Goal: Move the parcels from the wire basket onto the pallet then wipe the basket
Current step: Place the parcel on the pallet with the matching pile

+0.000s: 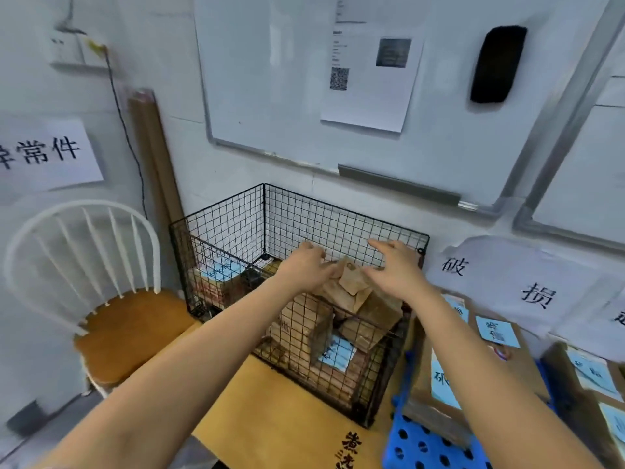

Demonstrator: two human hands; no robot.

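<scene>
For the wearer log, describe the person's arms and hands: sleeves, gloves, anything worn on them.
Nothing is worn that the head view shows. The left forearm and the right forearm are bare right to the frame's lower edge, with no sleeve or cuff. The left hand and the right hand have no gloves, and no watch, band or ring can be made out, though the picture is soft.

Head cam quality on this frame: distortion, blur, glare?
Head view: heavy wide-angle bowing, edges of the white whiteboard curve; soft throughout, the printed paper sheet is unreadable; left hand and right hand at the black wire basket slightly smeared; even light, no hard shadows, only faint sheen on the board.
</scene>
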